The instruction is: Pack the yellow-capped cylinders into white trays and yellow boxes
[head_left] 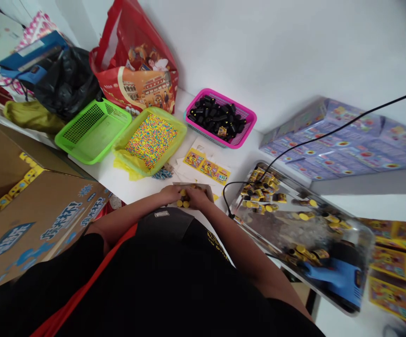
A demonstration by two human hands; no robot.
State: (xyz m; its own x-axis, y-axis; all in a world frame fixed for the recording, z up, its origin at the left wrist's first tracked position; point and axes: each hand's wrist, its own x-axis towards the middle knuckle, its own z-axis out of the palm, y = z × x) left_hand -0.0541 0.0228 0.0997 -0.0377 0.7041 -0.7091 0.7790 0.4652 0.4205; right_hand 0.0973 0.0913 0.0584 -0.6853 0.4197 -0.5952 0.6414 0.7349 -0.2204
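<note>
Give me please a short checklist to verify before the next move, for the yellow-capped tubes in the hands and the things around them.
1. Left hand and right hand on the yellow-capped tubes: ok.
2. Number of tubes under the hands: cannot tell, the fingers hide them.
3. Black tubes inside the pink basket: ok.
4. Coloured beads inside the lime tray: ok.
5. Black cable away from the steel tray: not ok, it crosses the tray's corner.

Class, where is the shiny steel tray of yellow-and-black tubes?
Head view: the shiny steel tray lies right of the person's right hand, below lilac printed boxes.
</note>
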